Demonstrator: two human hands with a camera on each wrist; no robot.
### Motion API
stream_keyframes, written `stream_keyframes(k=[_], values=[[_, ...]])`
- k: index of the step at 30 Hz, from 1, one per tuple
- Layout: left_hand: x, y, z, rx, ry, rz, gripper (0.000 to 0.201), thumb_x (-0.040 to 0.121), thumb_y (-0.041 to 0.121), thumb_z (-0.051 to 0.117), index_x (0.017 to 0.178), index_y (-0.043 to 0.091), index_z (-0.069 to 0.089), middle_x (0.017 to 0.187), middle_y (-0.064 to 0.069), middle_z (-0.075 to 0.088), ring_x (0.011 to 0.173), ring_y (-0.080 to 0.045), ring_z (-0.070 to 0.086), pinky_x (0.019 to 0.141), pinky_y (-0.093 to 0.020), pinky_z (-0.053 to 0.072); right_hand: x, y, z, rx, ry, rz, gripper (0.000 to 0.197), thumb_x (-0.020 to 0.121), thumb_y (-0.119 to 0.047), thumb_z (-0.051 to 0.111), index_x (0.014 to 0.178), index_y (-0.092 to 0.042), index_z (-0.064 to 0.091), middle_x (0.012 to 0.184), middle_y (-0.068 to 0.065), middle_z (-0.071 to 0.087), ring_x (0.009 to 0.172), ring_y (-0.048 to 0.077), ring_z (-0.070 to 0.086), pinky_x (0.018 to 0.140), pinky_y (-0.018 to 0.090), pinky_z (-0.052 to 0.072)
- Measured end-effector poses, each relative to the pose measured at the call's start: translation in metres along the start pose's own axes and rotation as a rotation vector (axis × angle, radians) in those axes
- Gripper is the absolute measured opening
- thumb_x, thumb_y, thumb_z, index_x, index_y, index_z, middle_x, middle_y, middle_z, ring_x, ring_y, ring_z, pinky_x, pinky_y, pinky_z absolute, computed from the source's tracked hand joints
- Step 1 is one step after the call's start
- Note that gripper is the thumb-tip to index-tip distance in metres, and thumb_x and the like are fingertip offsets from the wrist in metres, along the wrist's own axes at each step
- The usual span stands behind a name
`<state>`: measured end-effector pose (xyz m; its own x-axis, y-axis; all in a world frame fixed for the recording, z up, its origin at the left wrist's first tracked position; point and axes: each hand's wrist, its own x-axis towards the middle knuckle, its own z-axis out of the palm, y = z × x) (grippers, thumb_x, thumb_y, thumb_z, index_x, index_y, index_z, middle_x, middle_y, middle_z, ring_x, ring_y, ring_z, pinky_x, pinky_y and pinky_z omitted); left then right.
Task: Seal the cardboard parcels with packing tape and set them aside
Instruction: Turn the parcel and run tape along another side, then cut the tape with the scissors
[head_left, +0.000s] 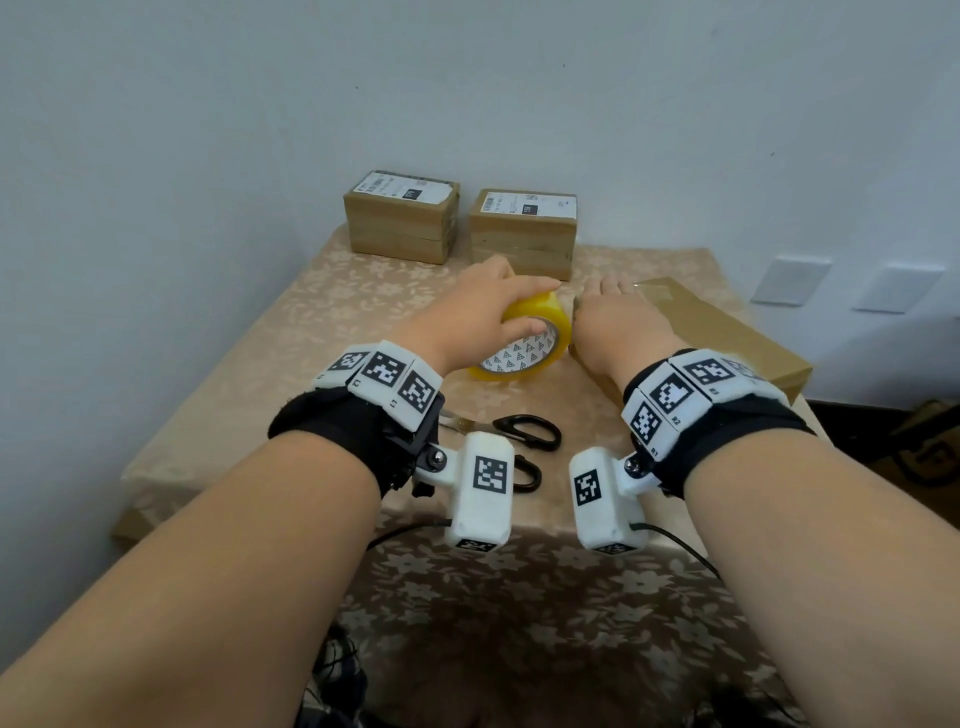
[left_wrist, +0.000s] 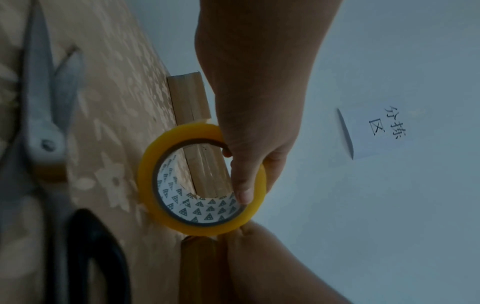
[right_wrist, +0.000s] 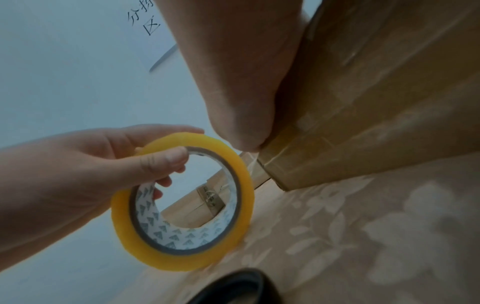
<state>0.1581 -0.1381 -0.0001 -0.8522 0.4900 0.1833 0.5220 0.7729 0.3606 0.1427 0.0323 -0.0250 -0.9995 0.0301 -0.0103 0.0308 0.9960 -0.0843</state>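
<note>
A yellow tape roll (head_left: 519, 358) stands on edge on the table, held by my left hand (head_left: 540, 309) with the thumb through its patterned core and the fingers over the rim. In the left wrist view the thumb lies inside the roll (left_wrist: 148, 174). A long flat cardboard parcel (head_left: 727, 338) lies just right of the roll. My right hand (head_left: 608, 312) rests palm down on its near left end with the fingers straight. In the right wrist view the hand presses on the parcel's (right_wrist: 376, 102) corner, right beside the roll (right_wrist: 182, 259).
Two labelled cardboard boxes (head_left: 400, 223) (head_left: 522, 234) stand side by side at the back by the wall. Black-handled scissors (head_left: 524, 431) lie near the table's front edge, between my wrists. The patterned tablecloth (head_left: 311, 338) is bare on the left.
</note>
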Motion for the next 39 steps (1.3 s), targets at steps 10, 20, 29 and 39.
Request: stream_keyframes(k=[10,20,29,39], values=[[0.000,0.011,0.006,0.076,-0.002,-0.077,0.048,0.099,0.030,0.043,0.146,0.032,0.031,0.141,-0.010,0.035,0.129,-0.029,0.030,0.108,-0.041,0.025,-0.066,-0.015,-0.033,0.354,0.296,-0.153,0.008,0.091,-0.011,0.047,0.095,-0.015,0.052,0.094,0.004,0.055,0.086,0.025,0.054,0.068,0.032,0.042],[-0.016,0.016,-0.004,-0.091,0.082,-0.087,0.041,0.097,0.019,0.050,0.137,0.023,0.048,0.133,-0.005,0.042,0.125,-0.017,0.040,0.099,-0.021,0.026,-0.094,-0.037,0.003,0.135,-0.276,-0.413,0.055,0.081,-0.039,0.072,0.124,-0.013,0.051,0.124,0.009,0.051,0.105,0.029,0.054,0.092,0.041,0.047],[-0.020,0.019,-0.007,-0.063,0.063,-0.075,0.041,0.096,0.019,0.052,0.137,0.023,0.048,0.134,-0.005,0.044,0.123,-0.018,0.043,0.100,-0.025,0.031,-0.095,-0.031,-0.006,0.009,-0.270,-0.447,0.046,0.089,-0.023,0.065,0.129,-0.010,0.047,0.125,0.011,0.056,0.109,0.031,0.056,0.090,0.040,0.048],[-0.021,0.015,-0.009,-0.083,0.056,-0.100,0.042,0.098,0.020,0.048,0.139,0.024,0.046,0.134,-0.004,0.042,0.123,-0.020,0.043,0.101,-0.026,0.030,-0.113,0.009,-0.072,0.001,-0.219,-0.228,0.034,0.087,-0.013,0.060,0.119,-0.002,0.062,0.116,0.019,0.064,0.095,0.033,0.061,0.069,0.034,0.047]])
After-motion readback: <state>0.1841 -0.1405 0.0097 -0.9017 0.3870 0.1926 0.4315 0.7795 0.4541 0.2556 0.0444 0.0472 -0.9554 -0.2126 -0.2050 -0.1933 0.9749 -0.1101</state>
